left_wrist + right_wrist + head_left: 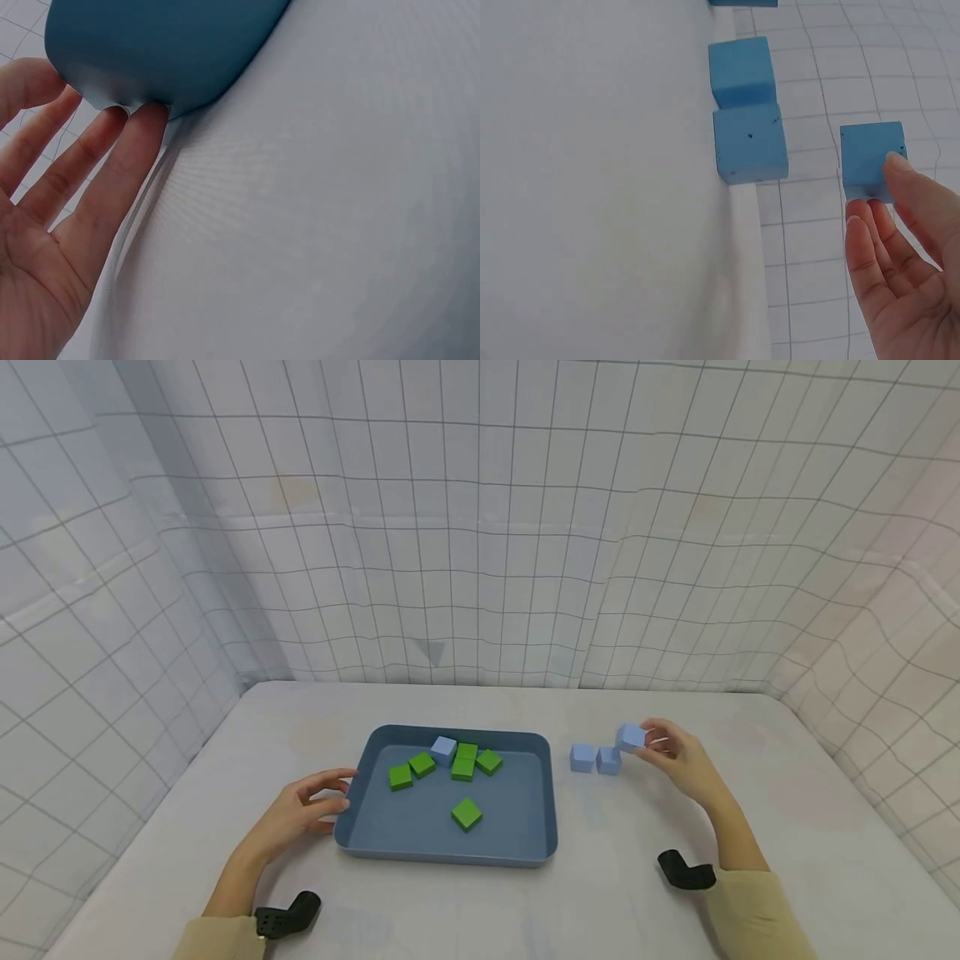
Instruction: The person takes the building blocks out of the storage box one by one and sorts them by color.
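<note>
Holding a cube (631, 737) to the right of the tray (517, 810): right hand (684, 768), head view. Cube at the fingertips, apparently raised above the table (615, 893). Just beside it, two loose cubes (582, 757), pale blue like the first, set close together. Left hand (296, 814): at the tray's left end, fingers relaxed and spread, no cube in them. Tray: shallow, blue-grey, round-cornered. Contents: six green blocks (467, 815), five toward the far side, one nearer the front; one blue block (443, 750) among the far ones. Also present: tan sleeves (757, 914), black mounts (288, 917) at the wrists, gridded cloth (495, 568) behind.

Left wrist view. Left hand: fingers extended and parted, at least two tips meeting the tray's outer wall low down; palm bare. Tray, as judged: light, stiff, smooth; best taken by the rim, as a push on the wall could slide it.

Right wrist view. Right hand: narrow pinch, thumb on one face of the cube, fingertips at the underside. Cube apart from the loose cubes, small dark marks on its faces. Handling, as judged: light, rigid, hardly fragile; smooth faces might slip in a slack hold; grip best across opposite faces. Blue strip (742, 2) at the top edge: too cropped to identify.
</note>
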Demonstrator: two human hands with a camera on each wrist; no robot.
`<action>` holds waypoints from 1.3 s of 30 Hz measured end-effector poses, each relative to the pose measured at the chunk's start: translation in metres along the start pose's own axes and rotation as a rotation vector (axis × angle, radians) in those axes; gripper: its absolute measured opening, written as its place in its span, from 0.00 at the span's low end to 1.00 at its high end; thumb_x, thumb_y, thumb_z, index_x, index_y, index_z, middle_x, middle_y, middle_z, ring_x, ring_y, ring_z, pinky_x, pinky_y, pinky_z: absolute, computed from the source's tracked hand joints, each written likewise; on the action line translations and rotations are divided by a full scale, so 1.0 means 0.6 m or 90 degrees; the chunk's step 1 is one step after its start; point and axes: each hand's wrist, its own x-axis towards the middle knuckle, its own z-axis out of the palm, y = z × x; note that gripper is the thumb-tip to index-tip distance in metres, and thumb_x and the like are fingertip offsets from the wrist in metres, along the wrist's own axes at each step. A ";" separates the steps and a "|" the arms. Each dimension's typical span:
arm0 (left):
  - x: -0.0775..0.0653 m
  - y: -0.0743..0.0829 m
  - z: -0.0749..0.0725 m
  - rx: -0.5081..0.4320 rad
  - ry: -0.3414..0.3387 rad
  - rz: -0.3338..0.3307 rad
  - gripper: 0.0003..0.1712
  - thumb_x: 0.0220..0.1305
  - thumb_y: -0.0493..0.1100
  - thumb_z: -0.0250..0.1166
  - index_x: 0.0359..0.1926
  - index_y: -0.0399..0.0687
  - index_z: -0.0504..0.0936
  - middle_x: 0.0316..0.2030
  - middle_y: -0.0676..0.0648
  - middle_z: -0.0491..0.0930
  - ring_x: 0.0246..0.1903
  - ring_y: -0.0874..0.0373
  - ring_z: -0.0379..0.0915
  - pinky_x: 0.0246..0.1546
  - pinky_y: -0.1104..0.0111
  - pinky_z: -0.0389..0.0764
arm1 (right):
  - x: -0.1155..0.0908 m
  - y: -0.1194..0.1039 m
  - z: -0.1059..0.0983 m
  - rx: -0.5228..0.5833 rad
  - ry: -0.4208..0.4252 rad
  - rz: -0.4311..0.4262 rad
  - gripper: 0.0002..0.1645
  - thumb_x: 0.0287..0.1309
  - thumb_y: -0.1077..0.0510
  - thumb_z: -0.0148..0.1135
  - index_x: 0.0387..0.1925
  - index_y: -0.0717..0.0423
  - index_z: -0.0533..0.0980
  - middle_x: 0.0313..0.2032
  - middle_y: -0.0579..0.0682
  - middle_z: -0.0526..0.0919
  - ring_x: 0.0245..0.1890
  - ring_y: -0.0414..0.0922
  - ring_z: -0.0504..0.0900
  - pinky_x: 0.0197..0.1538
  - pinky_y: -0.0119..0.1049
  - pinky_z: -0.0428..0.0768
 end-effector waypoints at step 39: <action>-0.001 0.001 0.001 0.001 0.000 -0.001 0.32 0.60 0.41 0.62 0.63 0.36 0.63 0.51 0.35 0.65 0.43 0.57 0.74 0.37 0.62 0.79 | -0.008 0.059 -0.016 -0.023 -0.159 0.092 0.20 0.56 0.63 0.60 0.50 0.65 0.70 0.38 0.57 0.75 0.38 0.48 0.76 0.35 0.32 0.75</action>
